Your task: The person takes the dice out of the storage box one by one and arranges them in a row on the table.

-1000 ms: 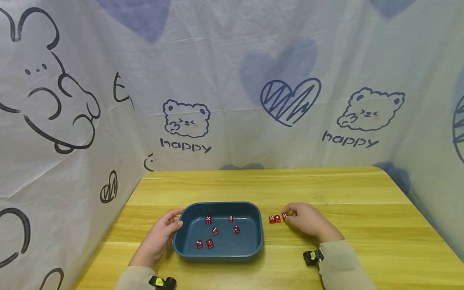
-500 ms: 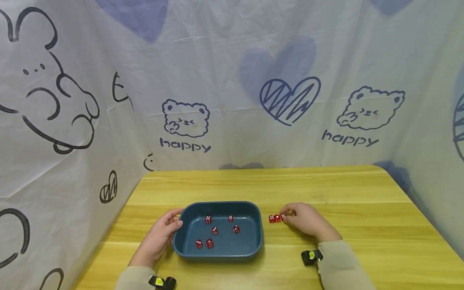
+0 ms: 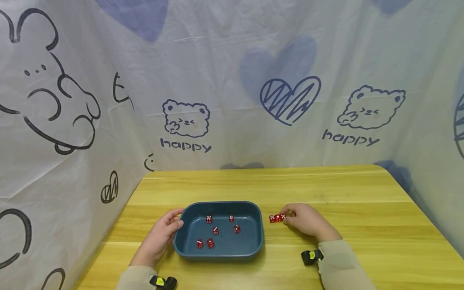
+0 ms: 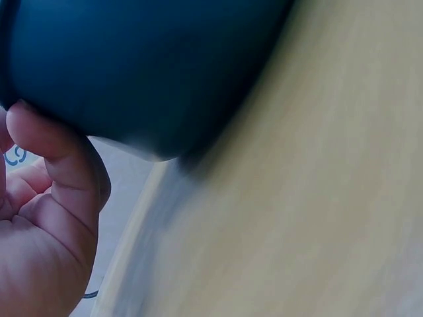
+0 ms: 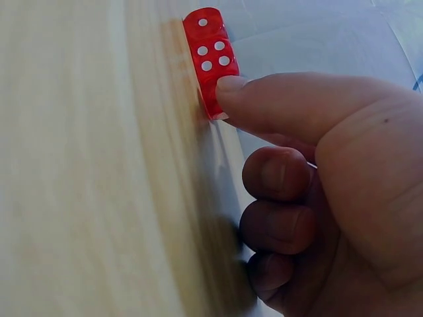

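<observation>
My left hand (image 3: 158,237) grips the left end of a dark blue rectangular tray (image 3: 217,256), its thumb at the rim. In the left wrist view, the thumb (image 4: 49,142) lies against the tray's outer wall (image 4: 158,72). Several red dice with white pips, among them one die (image 3: 215,230), lie scattered inside. Right of the tray, three dice stand in a row on the table. The right-hand die (image 3: 283,217) is pinched between the thumb and forefinger of my right hand (image 3: 308,219), right against the middle die (image 3: 277,218). The thumb covers part of it in the right wrist view.
The yellow wood-grain table (image 3: 326,189) extends beyond both hands. A white printed curtain (image 3: 232,133) hangs behind it and along the sides. Black wrist cameras, such as the right one (image 3: 311,257), sit at both sleeves.
My right hand has slid the pinched die a little left, closing the gap to the other two, so all three now form one row. The left hand and tray stay put.
</observation>
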Available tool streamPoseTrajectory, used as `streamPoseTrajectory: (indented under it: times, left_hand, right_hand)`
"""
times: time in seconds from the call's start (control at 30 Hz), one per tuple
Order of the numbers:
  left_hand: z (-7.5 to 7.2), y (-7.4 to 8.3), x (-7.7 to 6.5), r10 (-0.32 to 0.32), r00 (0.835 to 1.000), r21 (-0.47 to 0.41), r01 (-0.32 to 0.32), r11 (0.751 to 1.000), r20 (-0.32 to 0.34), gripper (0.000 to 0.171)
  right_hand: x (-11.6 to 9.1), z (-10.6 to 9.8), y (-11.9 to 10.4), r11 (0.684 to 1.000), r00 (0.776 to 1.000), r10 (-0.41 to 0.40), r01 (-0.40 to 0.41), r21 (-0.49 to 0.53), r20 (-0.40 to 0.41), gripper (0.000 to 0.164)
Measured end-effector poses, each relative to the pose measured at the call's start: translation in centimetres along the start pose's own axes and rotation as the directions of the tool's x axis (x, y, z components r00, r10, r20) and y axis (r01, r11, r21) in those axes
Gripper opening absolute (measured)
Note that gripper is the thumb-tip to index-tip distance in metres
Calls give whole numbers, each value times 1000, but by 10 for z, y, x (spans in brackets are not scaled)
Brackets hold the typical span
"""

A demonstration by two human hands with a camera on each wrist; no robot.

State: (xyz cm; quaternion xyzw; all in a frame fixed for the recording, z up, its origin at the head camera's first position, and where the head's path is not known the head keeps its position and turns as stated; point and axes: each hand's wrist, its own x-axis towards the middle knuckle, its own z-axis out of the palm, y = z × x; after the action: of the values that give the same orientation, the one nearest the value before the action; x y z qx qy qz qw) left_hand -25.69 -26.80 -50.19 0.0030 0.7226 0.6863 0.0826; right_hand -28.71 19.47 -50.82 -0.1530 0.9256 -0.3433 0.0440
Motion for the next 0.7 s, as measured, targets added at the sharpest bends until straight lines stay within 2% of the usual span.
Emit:
streamPoseTrajectory:
  times: [0.43, 0.7]
  left_hand:
    - [-1, 1, 0, 9, 1000, -3, -9, 1000, 11, 46]
    - [-1, 0, 0, 20, 999, 7, -20, 1000, 27, 48]
  right_hand:
    - [1, -1, 0, 1000, 1000, -15, 16, 8, -27, 25]
    - [1, -1, -6, 998, 999, 8, -5, 64, -34, 27]
